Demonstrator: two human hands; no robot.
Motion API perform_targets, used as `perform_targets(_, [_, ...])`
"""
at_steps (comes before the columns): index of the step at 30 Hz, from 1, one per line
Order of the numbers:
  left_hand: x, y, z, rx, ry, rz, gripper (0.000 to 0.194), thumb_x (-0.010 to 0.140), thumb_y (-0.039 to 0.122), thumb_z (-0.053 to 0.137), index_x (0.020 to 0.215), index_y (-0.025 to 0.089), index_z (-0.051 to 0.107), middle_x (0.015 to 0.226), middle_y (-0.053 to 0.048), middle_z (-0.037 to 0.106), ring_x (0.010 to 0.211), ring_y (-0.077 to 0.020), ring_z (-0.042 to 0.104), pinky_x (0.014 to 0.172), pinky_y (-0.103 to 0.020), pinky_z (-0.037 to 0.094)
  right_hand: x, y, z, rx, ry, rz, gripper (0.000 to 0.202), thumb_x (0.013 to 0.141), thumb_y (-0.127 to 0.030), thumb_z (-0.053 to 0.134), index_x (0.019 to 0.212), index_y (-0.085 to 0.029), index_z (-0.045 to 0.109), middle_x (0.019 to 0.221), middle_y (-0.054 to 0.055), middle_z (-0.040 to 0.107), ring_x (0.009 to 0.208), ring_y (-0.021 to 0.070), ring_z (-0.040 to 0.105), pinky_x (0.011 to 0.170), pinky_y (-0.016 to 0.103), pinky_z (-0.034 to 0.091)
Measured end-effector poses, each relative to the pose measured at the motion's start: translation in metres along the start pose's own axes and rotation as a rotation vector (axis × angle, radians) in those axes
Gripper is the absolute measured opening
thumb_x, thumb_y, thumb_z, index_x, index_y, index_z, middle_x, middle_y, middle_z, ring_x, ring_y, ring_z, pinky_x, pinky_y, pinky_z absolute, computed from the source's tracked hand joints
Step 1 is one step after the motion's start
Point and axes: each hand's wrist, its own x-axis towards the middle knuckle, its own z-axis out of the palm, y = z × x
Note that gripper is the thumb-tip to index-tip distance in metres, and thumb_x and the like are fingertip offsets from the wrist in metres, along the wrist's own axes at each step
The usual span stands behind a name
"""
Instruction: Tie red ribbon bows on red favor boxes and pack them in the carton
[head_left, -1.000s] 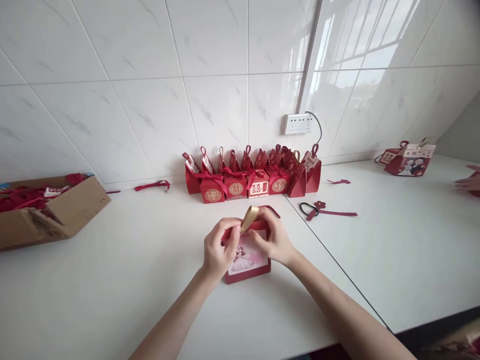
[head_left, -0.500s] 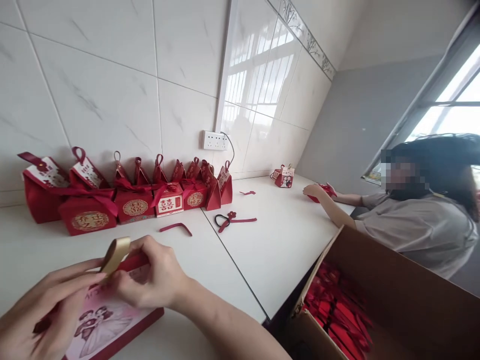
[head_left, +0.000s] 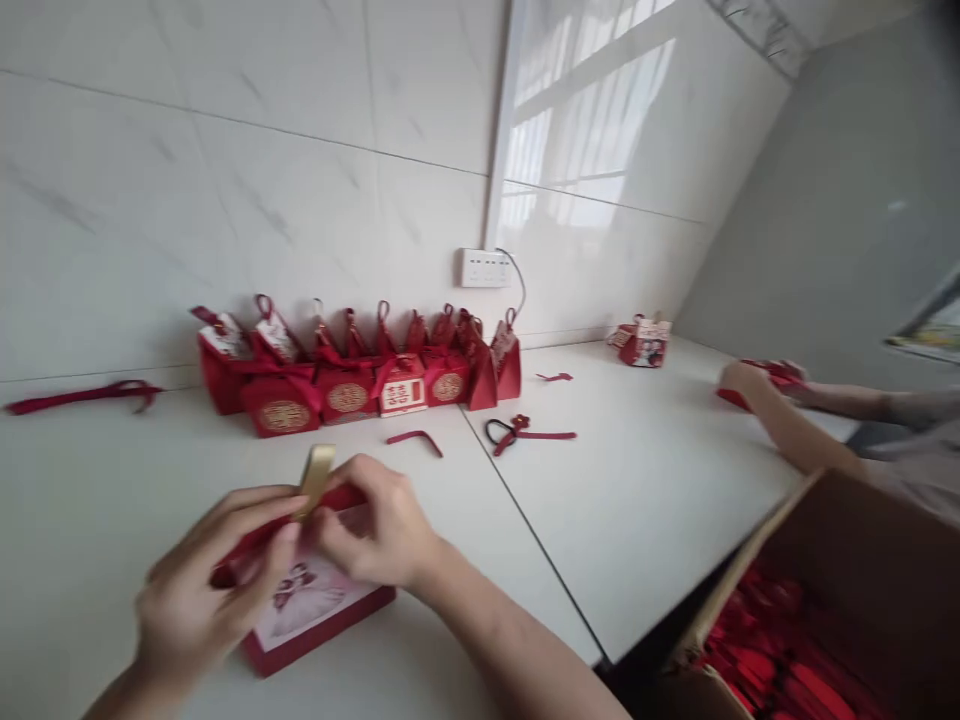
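Note:
A red box with a pink picture panel lies tilted on the white table in front of me. My left hand pinches the gold ribbon loop at the top edge of the box, thumb and index finger pressed together. On the right side of the same edge, my right hand has its fingers closed on the red box top. The fingertips of both hands nearly meet beside the loop.
Finished-looking red boxes stand in a row by the wall. Ribbon pieces and a black loop with a red flower lie on the table. A carton is at right; beyond it another person's hands hold something red.
The camera view has turned left, so the scene sits further right and a long red ribbon shows at far left. Both hands keep hold of the box and loop.

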Motion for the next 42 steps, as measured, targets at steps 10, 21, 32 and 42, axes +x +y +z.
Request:
perform_targets(10, [0.018, 0.018, -0.007, -0.002, -0.123, 0.045, 0.006, 0.083, 0.014, 0.057, 0.082, 0.02, 0.058, 0.082, 0.001, 0.066, 0.073, -0.0101, 0.064, 0.065, -0.018, 0.053, -0.007, -0.002, -0.006, 0.036, -0.022, -0.108, 0.004, 0.076, -0.02, 0.049, 0.076, -0.021, 0.045, 0.068, -0.001, 0.053, 0.06, 0.0131, 0.051, 0.058, 0.025, 0.044])
perform_targets(21, [0.012, 0.021, -0.001, -0.179, -0.117, 0.014, 0.026, 0.081, 0.012, 0.05, 0.1, 0.019, 0.066, 0.091, -0.005, 0.062, 0.081, -0.0146, 0.062, 0.068, -0.025, 0.055, -0.011, -0.002, -0.013, -0.046, -0.035, -0.142, 0.005, 0.08, -0.019, 0.052, 0.079, -0.021, 0.048, 0.07, 0.0, 0.055, 0.06, 0.0124, 0.052, 0.056, 0.026, 0.045])
perform_targets(32, [0.006, 0.02, 0.001, -0.264, -0.109, -0.022, 0.036, 0.078, 0.006, 0.053, 0.108, 0.021, 0.065, 0.102, -0.005, 0.062, 0.091, -0.0146, 0.062, 0.081, -0.027, 0.054, -0.012, -0.007, -0.017, -0.042, -0.098, -0.095, 0.009, 0.08, -0.016, 0.051, 0.074, -0.021, 0.047, 0.065, -0.002, 0.051, 0.055, 0.0103, 0.047, 0.051, 0.024, 0.04])
perform_targets(42, [0.006, 0.022, -0.001, -0.258, -0.121, -0.042, 0.034, 0.081, 0.009, 0.052, 0.109, 0.023, 0.064, 0.103, -0.004, 0.063, 0.09, -0.0148, 0.062, 0.08, -0.028, 0.056, -0.012, -0.011, -0.016, -0.047, -0.09, -0.057, 0.008, 0.082, -0.019, 0.051, 0.074, -0.021, 0.049, 0.064, -0.002, 0.053, 0.054, 0.0101, 0.048, 0.05, 0.024, 0.04])
